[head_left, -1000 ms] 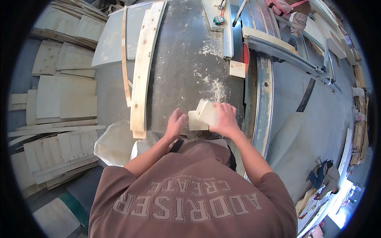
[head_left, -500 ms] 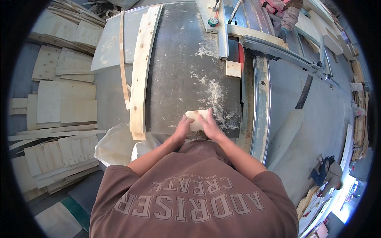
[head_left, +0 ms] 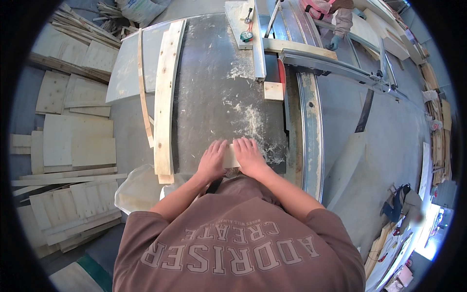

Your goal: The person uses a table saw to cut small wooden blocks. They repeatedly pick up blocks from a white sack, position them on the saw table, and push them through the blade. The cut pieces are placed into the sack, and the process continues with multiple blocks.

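A small pale wooden block (head_left: 231, 156) lies at the near edge of the dark saw table (head_left: 204, 92), low in front of my body. My left hand (head_left: 212, 159) is closed over its left side, and my right hand (head_left: 249, 156) grips the right side, fingers bent over the far edge. Most of the block is covered by my hands; only its middle strip shows. Farther off, a second wooden block (head_left: 274, 91) sits beside a red curved part (head_left: 281, 71) at the table's slot. Sawdust (head_left: 252, 117) is scattered between the two blocks.
A long knotty board (head_left: 168, 92) and a thin strip (head_left: 142, 87) lie on the left. A metal fence (head_left: 259, 56), a tape measure (head_left: 246, 36) and a sliding rail (head_left: 311, 131) stand on the right. Plywood stacks (head_left: 78, 141) fill the far left. Another person's gloved hand (head_left: 333, 43) shows at the upper right.
The block has come slightly down and left toward my body. My hands have turned from holding it at its sides, tilted, to lying over it with palms down.
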Tool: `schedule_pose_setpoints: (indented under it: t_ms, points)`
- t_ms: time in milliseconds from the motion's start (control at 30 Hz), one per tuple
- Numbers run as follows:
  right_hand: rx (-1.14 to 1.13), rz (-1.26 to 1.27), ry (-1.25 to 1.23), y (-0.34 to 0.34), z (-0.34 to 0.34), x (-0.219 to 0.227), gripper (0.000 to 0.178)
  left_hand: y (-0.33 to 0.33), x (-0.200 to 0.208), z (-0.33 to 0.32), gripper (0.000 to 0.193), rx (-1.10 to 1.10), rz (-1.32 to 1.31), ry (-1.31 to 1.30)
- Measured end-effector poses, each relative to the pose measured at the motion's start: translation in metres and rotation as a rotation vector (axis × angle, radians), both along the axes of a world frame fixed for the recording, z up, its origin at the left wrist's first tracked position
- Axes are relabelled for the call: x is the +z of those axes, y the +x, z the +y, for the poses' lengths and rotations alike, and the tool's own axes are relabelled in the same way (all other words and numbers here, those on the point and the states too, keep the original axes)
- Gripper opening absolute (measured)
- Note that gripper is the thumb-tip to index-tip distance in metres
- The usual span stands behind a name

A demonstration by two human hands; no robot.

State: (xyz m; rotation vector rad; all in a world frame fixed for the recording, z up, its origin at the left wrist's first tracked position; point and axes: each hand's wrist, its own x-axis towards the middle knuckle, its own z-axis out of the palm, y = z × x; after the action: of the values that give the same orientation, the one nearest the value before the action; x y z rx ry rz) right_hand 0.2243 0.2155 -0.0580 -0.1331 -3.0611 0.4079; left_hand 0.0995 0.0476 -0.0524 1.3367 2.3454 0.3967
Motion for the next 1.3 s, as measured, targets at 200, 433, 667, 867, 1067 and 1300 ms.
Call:
schedule_pose_setpoints:
  t_ms: [200,433,667,867,1067,1300]
  points:
    - [-0.009,-0.039,0.029,-0.005,0.001,0.001,0.078,-0.003,0.005,0.005,0.084,-0.016,0.007,-0.012]
    - [0.008,-0.098,-0.036,-0.008,0.004,0.003,0.075,-0.004,0.003,0.007,0.083,-0.027,0.034,-0.055]
    - [-0.03,-0.127,-0.182,-0.005,0.001,-0.013,0.079,-0.006,0.002,0.01,0.088,-0.031,-0.018,-0.109]
    - [-0.022,-0.109,-0.228,-0.004,0.002,-0.017,0.081,-0.007,0.003,0.01,0.091,-0.021,-0.071,-0.119]
    - [-0.028,-0.108,-0.252,-0.004,0.002,-0.021,0.083,-0.006,0.003,0.011,0.09,0.002,-0.096,-0.132]
    - [-0.032,-0.121,-0.247,-0.004,0.001,-0.022,0.085,-0.006,0.001,0.011,0.091,0.003,-0.106,-0.13]
